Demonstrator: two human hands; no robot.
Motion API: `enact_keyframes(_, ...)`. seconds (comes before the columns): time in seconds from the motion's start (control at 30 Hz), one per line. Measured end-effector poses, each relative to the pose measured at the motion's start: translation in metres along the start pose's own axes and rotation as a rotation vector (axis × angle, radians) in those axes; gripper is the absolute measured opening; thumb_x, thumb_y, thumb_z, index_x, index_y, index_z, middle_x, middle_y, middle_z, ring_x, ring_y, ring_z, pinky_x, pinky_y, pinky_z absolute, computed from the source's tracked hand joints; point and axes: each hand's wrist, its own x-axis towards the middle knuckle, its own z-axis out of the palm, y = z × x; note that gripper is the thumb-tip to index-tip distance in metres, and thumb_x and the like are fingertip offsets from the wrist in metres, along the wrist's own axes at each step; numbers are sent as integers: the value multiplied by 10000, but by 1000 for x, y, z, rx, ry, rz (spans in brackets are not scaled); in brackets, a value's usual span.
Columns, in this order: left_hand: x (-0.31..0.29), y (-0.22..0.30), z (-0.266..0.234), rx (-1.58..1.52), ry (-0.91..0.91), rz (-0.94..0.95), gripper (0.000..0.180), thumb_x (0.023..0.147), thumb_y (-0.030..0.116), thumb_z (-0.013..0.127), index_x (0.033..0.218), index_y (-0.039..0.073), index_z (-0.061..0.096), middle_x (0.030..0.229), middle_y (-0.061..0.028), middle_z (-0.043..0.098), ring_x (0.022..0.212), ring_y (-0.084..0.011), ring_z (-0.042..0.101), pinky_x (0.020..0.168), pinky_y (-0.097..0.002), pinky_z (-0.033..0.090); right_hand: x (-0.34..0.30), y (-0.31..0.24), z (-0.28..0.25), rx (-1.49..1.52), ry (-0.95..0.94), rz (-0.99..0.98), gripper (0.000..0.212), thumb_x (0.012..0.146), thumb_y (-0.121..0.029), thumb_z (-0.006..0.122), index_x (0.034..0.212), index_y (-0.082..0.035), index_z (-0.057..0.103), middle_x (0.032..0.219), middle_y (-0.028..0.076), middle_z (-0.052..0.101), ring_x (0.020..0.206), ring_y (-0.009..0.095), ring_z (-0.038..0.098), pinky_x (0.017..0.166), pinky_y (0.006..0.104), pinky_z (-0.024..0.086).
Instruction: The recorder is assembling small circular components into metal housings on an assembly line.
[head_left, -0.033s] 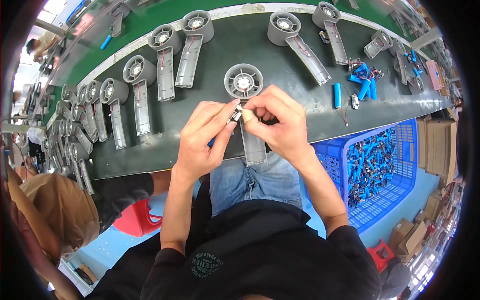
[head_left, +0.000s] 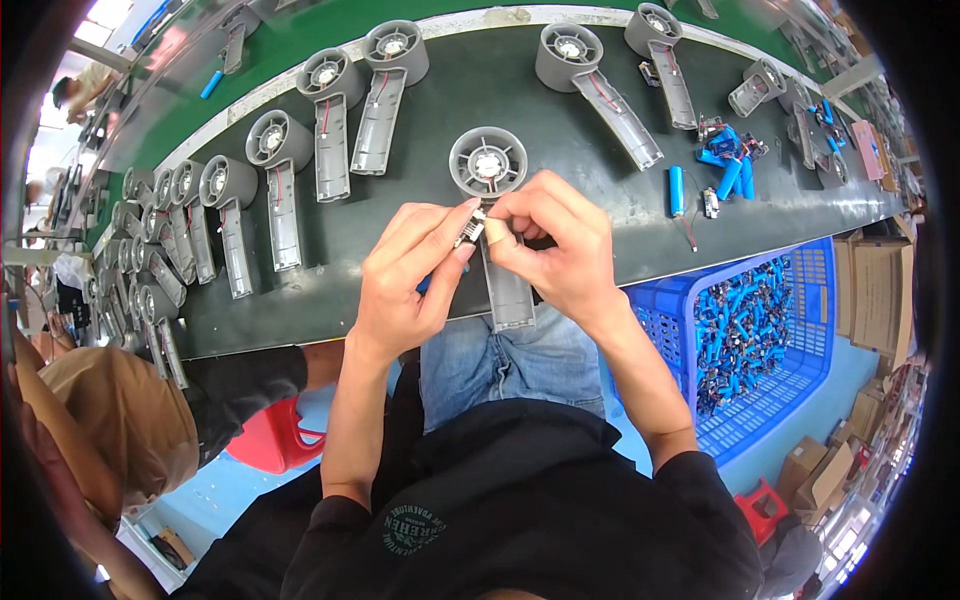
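the small circuit board (head_left: 470,230) sits in the air above the bench's near edge, in front of the round head of a grey fan housing (head_left: 487,163). the left hand (head_left: 405,275) pinches it firmly between thumb and fingertips, with a sliver of a blue cell (head_left: 424,284) showing below the fingers. the right hand (head_left: 560,240) brings thumb and forefinger to the board's upper end; the tips hide too much to tell whether they are closed on anything.

the board looks light, stiff and fragile, best taken by its rims, away from the raised parts; any thin leads would likely bend easily and tear if pulled.

the bench (head_left: 640,215) has a dark, smooth top that looks slippery. the housing's handle (head_left: 510,300) seems to reach past its near edge. more grey housings (head_left: 228,185) line the left end, and blue cells (head_left: 737,178) lie heaped toward the right end. below the near edge, right of the person, stands a blue basket (head_left: 660,322) full of cells; a red stool (head_left: 272,440) is on the pale blue floor (head_left: 215,495) at the left.
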Motion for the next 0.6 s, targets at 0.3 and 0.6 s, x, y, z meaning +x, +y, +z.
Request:
enact_keyframes(0.3, -1, -6, -2, -70, -19, -4, 365, 810, -64, 644, 1174, -67, 656, 928, -141, 655, 812, -291, 591, 729, -362, 489, 5, 7, 5, -110, 26, -265, 190, 700, 69, 755, 837, -22, 659, 721, 42, 586, 583, 148, 571, 510, 275, 471)
enact_keyframes(0.6, 0, -5, -5, -83, -50, -18, 357, 803, -75, 642, 1160, -73, 655, 902, -140, 637, 793, -278, 569, 712, -360, 474, 6, 8, 2, -163, 9, -372, 199, 697, 77, 757, 838, -22, 659, 728, 54, 605, 581, 168, 583, 513, 280, 477)
